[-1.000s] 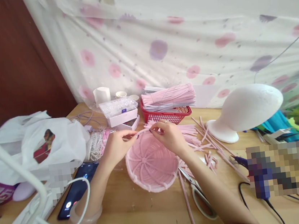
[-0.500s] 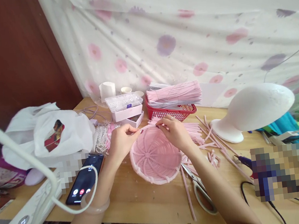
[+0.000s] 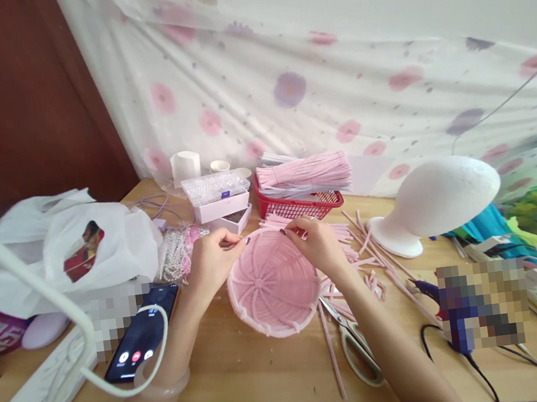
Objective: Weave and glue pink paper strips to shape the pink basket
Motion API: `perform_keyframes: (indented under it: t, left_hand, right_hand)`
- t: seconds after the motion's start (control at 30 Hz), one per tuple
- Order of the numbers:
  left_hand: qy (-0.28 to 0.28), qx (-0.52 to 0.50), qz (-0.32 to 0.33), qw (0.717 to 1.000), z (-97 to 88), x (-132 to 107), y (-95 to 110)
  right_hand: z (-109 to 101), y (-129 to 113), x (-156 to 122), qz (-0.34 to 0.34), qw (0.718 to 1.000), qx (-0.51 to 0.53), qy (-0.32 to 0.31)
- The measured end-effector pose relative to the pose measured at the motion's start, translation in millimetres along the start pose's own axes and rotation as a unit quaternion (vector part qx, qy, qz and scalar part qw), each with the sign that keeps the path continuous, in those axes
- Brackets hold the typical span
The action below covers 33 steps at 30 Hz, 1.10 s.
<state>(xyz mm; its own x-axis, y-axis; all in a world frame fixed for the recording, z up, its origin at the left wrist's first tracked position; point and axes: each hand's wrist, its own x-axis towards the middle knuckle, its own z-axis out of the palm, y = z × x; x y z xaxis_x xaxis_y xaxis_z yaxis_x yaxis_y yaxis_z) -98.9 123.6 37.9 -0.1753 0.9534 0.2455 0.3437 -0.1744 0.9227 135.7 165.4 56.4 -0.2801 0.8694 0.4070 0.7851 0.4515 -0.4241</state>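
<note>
A round pink basket point(image 3: 273, 282), seemingly built of fuzzy chenille stems with ribs spreading from a centre knot, sits tilted on the desk with its hollow facing me. My left hand point(image 3: 215, 254) pinches its far rim at the upper left, thumb against fingertips. Opposite it, my right hand point(image 3: 316, 242) pinches the same rim at the upper right. A pale stretch of rim runs between the two pinches. Whether a separate stem lies in the fingers I cannot tell. Scissors point(image 3: 360, 353) lie by my right forearm, next to a loose pink stem point(image 3: 332, 356).
Behind stands a red basket point(image 3: 299, 208) with bundled pink stems point(image 3: 304, 175). White boxes point(image 3: 223, 206) are left of it. A white foam head form point(image 3: 448, 195) and a partly blurred glue gun point(image 3: 431, 292) lie right. A phone point(image 3: 143, 337) and white cable point(image 3: 88, 327) are left.
The whole view has shifted slightly, so most things appear further left. Both hands keep their pinch on the far rim, and the basket shows little other movement.
</note>
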Motion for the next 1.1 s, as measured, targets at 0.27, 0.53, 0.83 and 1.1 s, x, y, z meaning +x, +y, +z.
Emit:
perform_keyframes:
  t: [0.27,0.53,0.83,1.1]
  left_hand:
    - [-0.003,-0.001,-0.002,1.0,2.2,-5,1]
    - [0.001,0.002,0.007,1.0,3.7,-7,2]
    - [0.014,0.013,0.011,1.0,3.9,-7,-2]
    - [0.017,0.012,0.016,1.0,4.0,-9,-3]
  right_hand:
    - [2,-1,-1,0.009,1.0,0.008,0.017]
    - [2,1,-3,0.005,1.0,0.018,0.021]
    - [1,4,-6,0.001,0.999,0.032,0.005]
    - [-6,10,-10,-0.01,1.0,0.023,-0.013]
